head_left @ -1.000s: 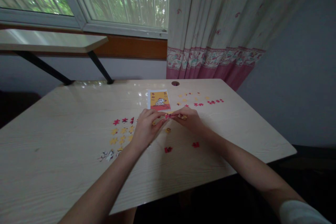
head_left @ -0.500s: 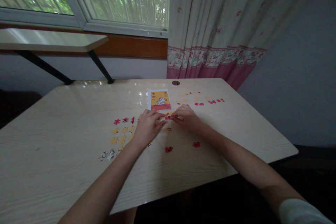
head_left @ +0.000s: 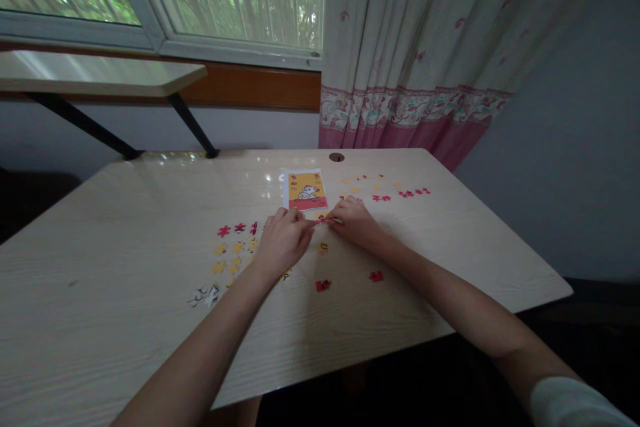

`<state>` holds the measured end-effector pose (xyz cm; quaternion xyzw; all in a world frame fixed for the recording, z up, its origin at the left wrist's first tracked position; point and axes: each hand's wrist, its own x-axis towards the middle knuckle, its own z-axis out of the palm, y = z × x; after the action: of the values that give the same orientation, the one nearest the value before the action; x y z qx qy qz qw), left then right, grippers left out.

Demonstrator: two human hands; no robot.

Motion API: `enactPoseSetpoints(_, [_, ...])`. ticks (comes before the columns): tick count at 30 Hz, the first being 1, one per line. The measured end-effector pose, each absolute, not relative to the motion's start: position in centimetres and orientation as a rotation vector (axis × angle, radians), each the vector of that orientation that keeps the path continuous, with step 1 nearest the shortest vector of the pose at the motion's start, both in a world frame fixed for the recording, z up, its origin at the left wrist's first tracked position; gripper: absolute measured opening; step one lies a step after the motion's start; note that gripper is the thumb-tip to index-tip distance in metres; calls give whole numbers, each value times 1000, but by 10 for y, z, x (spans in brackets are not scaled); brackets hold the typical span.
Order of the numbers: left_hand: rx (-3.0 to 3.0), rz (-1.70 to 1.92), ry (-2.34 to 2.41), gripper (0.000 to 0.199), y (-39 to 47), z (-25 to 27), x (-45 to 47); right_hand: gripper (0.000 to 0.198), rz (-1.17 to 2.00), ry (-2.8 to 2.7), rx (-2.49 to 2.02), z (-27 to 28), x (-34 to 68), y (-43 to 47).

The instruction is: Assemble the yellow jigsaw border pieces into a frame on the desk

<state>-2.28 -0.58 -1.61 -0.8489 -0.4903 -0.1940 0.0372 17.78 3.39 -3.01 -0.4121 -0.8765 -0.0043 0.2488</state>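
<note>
My left hand (head_left: 284, 240) and my right hand (head_left: 356, 221) meet just below the picture card. Their fingertips pinch at opposite sides of a small red and yellow jigsaw puzzle piece (head_left: 321, 218), partly covered by the fingers. The card (head_left: 307, 191) shows a white animal on yellow and red. Nearer to me lie a yellow puzzle piece (head_left: 323, 248), a red piece with dark marks (head_left: 323, 285) and a plain red piece (head_left: 376, 276). My left hand and forearm hide part of the sorted pieces on the left.
Rows of red pieces (head_left: 224, 231), yellow pieces (head_left: 219, 267) and white pieces (head_left: 205, 295) lie at the left. More red pieces (head_left: 414, 193) and yellow ones are spread at the back right. A raised shelf (head_left: 100, 73) stands at the back left, beside the window.
My left thumb has drawn in closer to its forefinger at the puzzle piece. Both hands stay in nearly the same place, and the view has shifted slightly.
</note>
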Motion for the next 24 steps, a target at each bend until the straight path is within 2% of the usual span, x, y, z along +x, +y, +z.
enactPoseSetpoints(8, [-2603,-541,-1510,24,-7,-17,-21,5,2,-2374,-1128,-31,177,32])
enactPoseSetpoints(17, [-2616,-511,-1518,25,-7,-15,-20,12,-16,-2380,-1150,-30,174,32])
enactPoseSetpoints(24, [-2614,-458,-1558,27,-8,-13,-19,10,-37,-2400,-1136,-32,174,33])
